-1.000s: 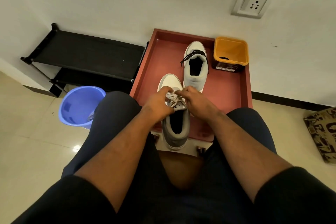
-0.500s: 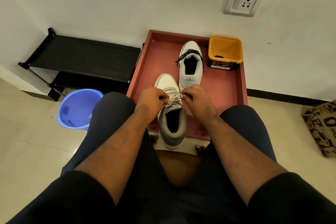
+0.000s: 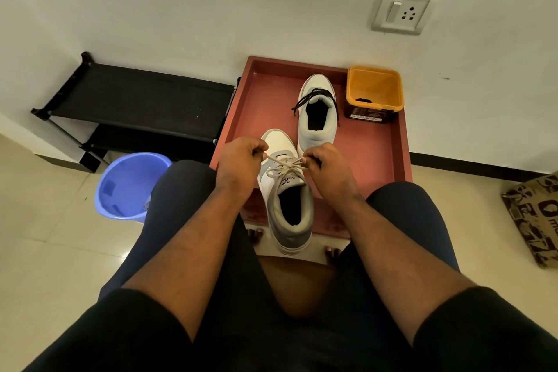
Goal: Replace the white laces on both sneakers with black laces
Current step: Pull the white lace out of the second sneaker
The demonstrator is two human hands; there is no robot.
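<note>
We see the near sneaker point(image 3: 287, 196) at the front edge of the red tray point(image 3: 380, 160), heel toward us, its white lace point(image 3: 285, 164) stretched between both hands. The left hand point(image 3: 240, 161) pinches one end, fingers curled; the right hand point(image 3: 324, 164) pinches the other. Its tongue label is too blurred to read. Behind it the far sneaker point(image 3: 317, 112) carries a black lace point(image 3: 302, 101), just beside an orange tub point(image 3: 374, 93) whose label we cannot read.

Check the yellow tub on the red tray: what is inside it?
Inside the yellow tub a small dark item lies at the bottom, possibly a black lace; its near wall hides the rest of the floor.
</note>
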